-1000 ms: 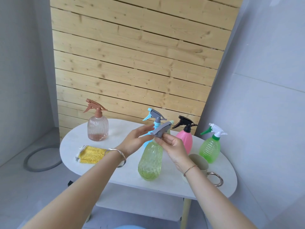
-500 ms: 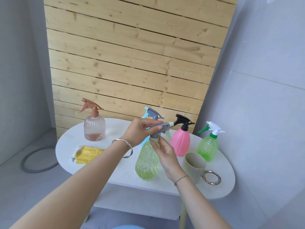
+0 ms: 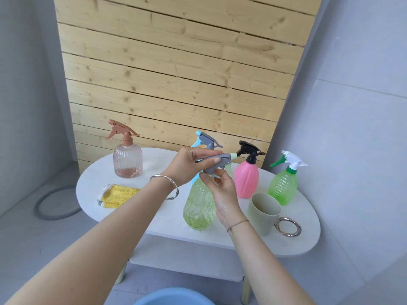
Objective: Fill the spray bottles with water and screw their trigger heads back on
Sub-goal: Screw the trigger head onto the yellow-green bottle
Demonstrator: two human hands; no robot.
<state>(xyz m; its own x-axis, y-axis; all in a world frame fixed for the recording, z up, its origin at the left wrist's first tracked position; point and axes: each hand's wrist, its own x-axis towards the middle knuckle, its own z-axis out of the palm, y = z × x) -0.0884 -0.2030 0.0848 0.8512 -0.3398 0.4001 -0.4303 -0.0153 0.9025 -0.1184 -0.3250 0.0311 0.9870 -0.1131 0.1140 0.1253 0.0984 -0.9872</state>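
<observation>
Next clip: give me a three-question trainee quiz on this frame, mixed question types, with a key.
1. True or false: the beige mug with the metal ring handle stands left of the folded yellow cloth.
2. Which bottle do the left hand and right hand work on? A: ribbed clear pink bottle, brown head. B: textured yellow-green translucent bottle. C: opaque pink bottle, black head.
3. How many spray bottles are on the white oval table?
Key: 1 false, it stands to the right. 2 B; the left hand grips its grey trigger head. 3 five.
</observation>
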